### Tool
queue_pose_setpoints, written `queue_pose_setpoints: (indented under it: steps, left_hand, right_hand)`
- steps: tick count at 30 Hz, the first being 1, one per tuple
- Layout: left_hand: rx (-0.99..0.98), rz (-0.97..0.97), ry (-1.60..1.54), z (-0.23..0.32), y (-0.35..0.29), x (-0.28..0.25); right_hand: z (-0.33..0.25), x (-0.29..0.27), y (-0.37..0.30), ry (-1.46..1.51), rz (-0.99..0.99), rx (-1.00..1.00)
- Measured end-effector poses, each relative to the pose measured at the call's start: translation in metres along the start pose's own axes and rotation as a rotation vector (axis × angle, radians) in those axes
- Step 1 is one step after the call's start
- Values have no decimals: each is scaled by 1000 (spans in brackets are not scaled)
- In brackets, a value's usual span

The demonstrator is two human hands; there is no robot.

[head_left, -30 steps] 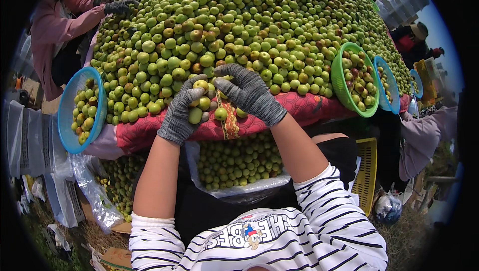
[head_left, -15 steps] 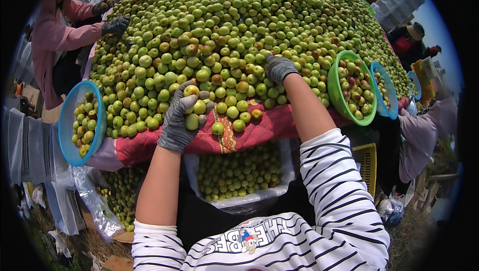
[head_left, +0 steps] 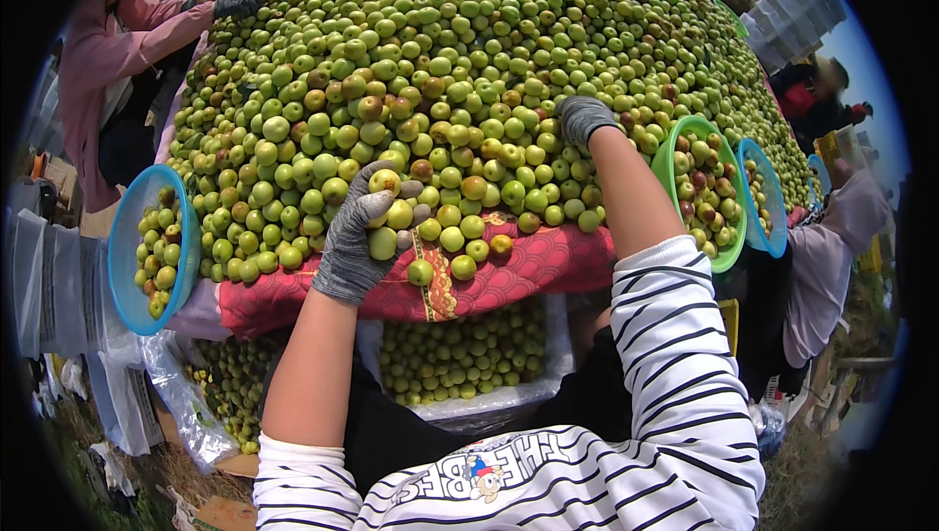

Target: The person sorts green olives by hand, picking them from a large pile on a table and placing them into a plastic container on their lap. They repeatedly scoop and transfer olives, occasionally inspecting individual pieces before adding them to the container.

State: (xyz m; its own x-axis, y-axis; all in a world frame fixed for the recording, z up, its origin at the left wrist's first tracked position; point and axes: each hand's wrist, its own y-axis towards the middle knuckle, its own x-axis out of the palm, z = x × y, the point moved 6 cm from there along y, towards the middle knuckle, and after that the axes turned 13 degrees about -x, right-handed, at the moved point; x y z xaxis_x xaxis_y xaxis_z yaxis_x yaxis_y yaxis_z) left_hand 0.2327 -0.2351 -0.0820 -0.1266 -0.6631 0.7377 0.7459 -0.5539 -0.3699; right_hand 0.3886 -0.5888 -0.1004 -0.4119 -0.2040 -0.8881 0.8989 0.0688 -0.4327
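Note:
A large heap of green jujubes (head_left: 391,71), some blushed brown, covers the table ahead of me. My left hand (head_left: 354,238), in a grey knit glove, is closed around several jujubes (head_left: 399,213) at the heap's near edge, above the red patterned cloth (head_left: 528,262). My right hand (head_left: 587,120), gloved alike, reaches farther into the heap with its fingers curled down. Its fingertips, and whatever they grip, are hidden. A few loose jujubes (head_left: 463,267) lie on the cloth beside my left hand.
A blue basket (head_left: 115,247) at left and a green basket (head_left: 734,249) at right hold jujubes. Another blue basket (head_left: 775,238) stands beyond the green one. A lined crate (head_left: 559,345) of jujubes sits below the table edge. Co-workers (head_left: 103,81) stand around the heap.
My right hand has moved right and slightly farther over the heap. My left hand still holds jujubes in nearly the same place. The co-worker at left has reached a hand farther away.

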Motion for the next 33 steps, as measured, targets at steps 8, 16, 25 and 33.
queue_pose_setpoints:
  steps: [8,16,25,33]
  left_hand:
    - [3,-79,-236,3,-2,-6]
    - [411,217,-573,29,-24,-33]
    - [879,283,-601,123,-134,-108]
    - [1089,487,-767,154,-193,-141]
  right_hand:
    - [-68,-40,-41,822,382,-65]
    - [-322,-59,-87,1560,759,-435]
    - [-474,-156,-134,918,893,-1024]
    - [-450,-120,-175,1395,780,-1126]
